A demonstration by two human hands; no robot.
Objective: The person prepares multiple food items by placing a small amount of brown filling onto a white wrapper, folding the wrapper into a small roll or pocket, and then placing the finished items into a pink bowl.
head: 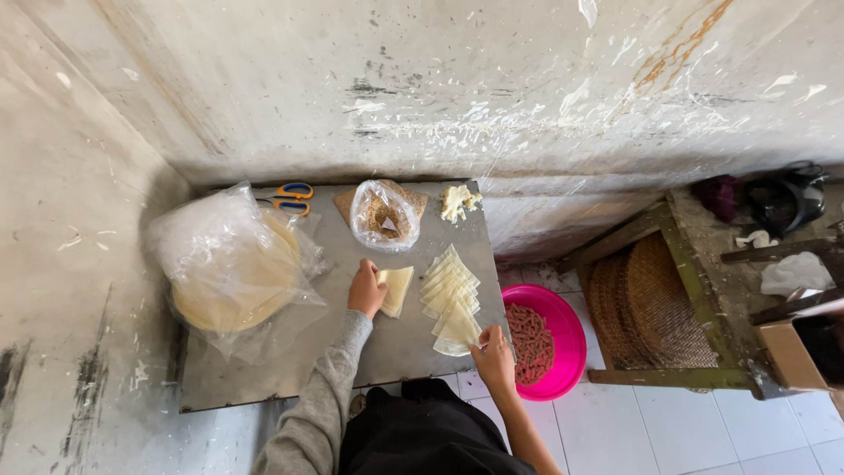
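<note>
Left hand (pixel 365 290) fingers grip a pale wrapper (pixel 396 288); right hand (pixel 494 352) fingers pinch the fanned stack (pixel 451 301) (bottom sheet).

Head camera, high above, facing straight down at table (pixel 264 387).

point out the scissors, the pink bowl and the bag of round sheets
scissors (pixel 291 197), head view, on the orange and blue handles.
pink bowl (pixel 573 339), head view, on the bare right rim.
bag of round sheets (pixel 230 264), head view, on the middle of the clear plastic over the pale stack.
</note>
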